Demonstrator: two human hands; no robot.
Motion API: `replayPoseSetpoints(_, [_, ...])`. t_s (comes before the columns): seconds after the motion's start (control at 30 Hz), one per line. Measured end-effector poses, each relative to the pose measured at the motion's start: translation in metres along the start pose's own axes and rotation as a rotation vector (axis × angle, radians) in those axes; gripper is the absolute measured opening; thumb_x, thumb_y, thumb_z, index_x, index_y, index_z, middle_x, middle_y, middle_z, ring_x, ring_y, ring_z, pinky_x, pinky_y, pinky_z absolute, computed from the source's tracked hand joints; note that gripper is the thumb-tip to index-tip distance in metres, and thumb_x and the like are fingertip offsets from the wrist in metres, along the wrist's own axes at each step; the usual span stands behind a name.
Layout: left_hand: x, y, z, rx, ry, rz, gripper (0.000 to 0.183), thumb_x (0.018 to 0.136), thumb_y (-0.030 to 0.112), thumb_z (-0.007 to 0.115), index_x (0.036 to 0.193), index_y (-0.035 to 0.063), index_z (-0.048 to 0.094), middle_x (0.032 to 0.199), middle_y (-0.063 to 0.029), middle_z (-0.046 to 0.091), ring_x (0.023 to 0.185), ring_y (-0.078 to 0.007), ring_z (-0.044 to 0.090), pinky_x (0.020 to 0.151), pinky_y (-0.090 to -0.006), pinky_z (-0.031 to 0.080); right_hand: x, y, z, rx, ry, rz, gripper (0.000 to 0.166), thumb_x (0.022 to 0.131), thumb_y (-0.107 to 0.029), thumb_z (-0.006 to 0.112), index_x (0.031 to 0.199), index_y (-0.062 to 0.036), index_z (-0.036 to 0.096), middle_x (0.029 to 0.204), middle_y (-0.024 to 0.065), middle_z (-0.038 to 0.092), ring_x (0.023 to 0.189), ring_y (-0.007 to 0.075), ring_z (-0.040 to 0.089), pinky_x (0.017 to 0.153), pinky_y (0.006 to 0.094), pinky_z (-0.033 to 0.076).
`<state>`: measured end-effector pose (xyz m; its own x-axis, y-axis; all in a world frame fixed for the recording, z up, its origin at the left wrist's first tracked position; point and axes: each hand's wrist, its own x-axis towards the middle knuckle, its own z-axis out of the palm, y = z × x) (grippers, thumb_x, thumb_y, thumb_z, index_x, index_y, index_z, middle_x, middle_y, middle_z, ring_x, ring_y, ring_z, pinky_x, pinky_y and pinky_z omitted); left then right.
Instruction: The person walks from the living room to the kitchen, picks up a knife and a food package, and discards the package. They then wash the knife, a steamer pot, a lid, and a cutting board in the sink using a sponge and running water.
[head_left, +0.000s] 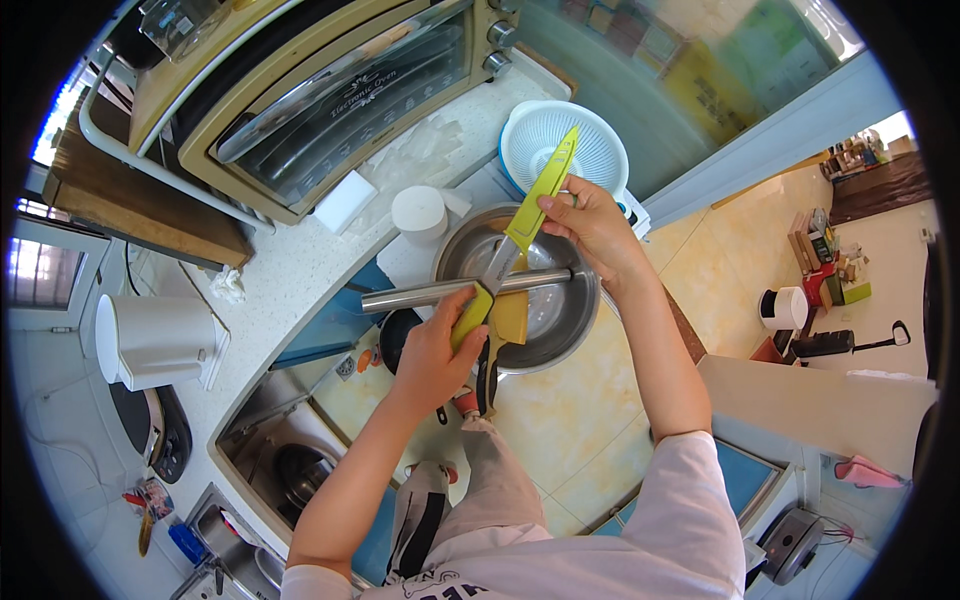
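Note:
My left hand (431, 356) grips the green handle of a kitchen knife (499, 266), its blade pointing away from me. Around the green blade sheath (546, 187) are the fingers of my right hand (592, 221). Bare metal shows between sheath and handle, so the sheath covers only part of the blade. Beneath both hands is a wide stainless steel basin (551, 330). A metal rolling pin (397, 298) lies across it. Beside my left hand, a utensil with a yellow blade (513, 319) and dark handle overlaps the basin's near rim; my hand partly hides it.
A white colander (525, 142) stands beyond the basin. On the counter (289, 274) are a white paper roll (418, 210), a white foam block (345, 202), crumpled clear plastic (412, 161) and an electric oven (352, 105). A sink (255, 442) lies at lower left.

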<state>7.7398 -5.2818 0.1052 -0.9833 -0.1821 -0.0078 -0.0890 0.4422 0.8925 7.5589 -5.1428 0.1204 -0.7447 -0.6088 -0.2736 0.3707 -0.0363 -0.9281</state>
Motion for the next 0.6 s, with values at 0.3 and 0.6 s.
replayPoseSetpoints(0.3, [0.039,-0.003,0.024,-0.172,-0.001,-0.211,0.06,0.077,0.014,0.054,0.125,0.0031,0.019,0.075,-0.0066,0.059,0.061,-0.0133,0.055,0.054,-0.0236,0.043,-0.003,0.036,0.005,0.075,0.021,0.076,0.017,0.079,-0.011,0.054,0.091,-0.0001,0.051,0.075,0.0027,0.055,0.067,0.0079,0.052,0.064,0.0191,0.042])
replayPoseSetpoints(0.6, [0.043,0.016,0.002,-0.055,-0.042,-0.187,0.069,0.078,0.014,0.055,0.13,0.0061,0.01,0.116,-0.0139,0.042,0.096,-0.0194,0.049,0.077,-0.0287,0.043,0.062,0.058,-0.062,0.084,0.411,0.05,0.014,0.081,-0.013,0.05,0.085,0.0008,0.052,0.068,0.0073,0.056,0.051,0.0097,0.051,0.044,0.0188,0.043])
